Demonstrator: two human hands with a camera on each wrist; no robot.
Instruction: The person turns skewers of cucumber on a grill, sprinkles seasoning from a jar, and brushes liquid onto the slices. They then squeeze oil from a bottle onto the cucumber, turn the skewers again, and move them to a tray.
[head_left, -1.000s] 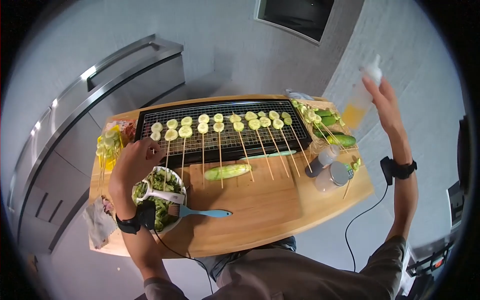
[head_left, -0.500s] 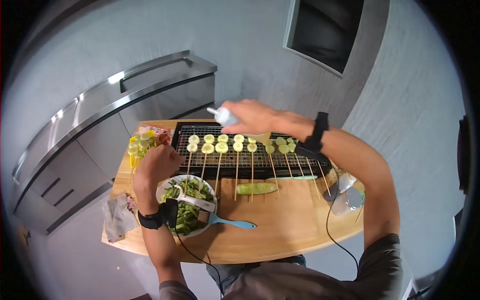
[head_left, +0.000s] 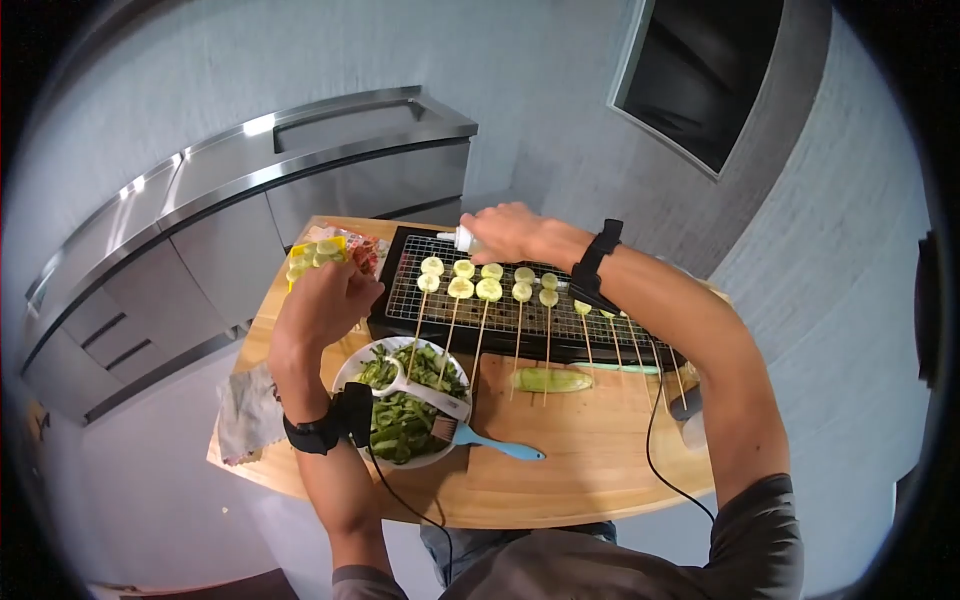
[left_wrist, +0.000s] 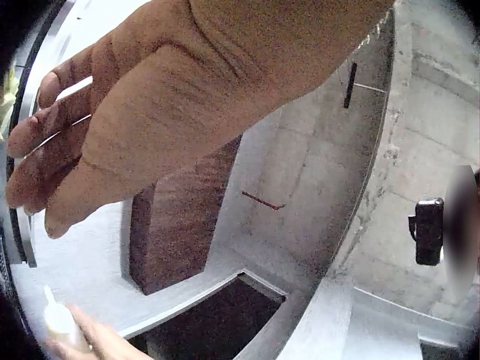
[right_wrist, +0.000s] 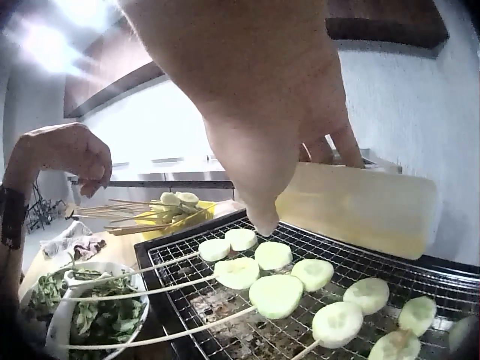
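My right hand grips a squeeze bottle of yellow liquid, tipped on its side over the far part of the grill. The bottle's white nozzle points left in the head view. Beneath it, skewered cucumber slices lie in pairs on the wire mesh, their sticks hanging over the front. My left hand hovers by the grill's left end, above the bowl's far side. Its fingers are relaxed and bent, with nothing in them.
A white bowl of green peelings stands at front left, with a white peeler and blue-handled brush across it. A peeled cucumber lies before the grill. Behind my left hand is a yellow tray of skewers; a cloth lies left.
My right hand has carried the bottle from beyond the table's right side leftward over the grill, tipping it from upright to sideways. The head view has turned left; my left hand stays near the bowl.
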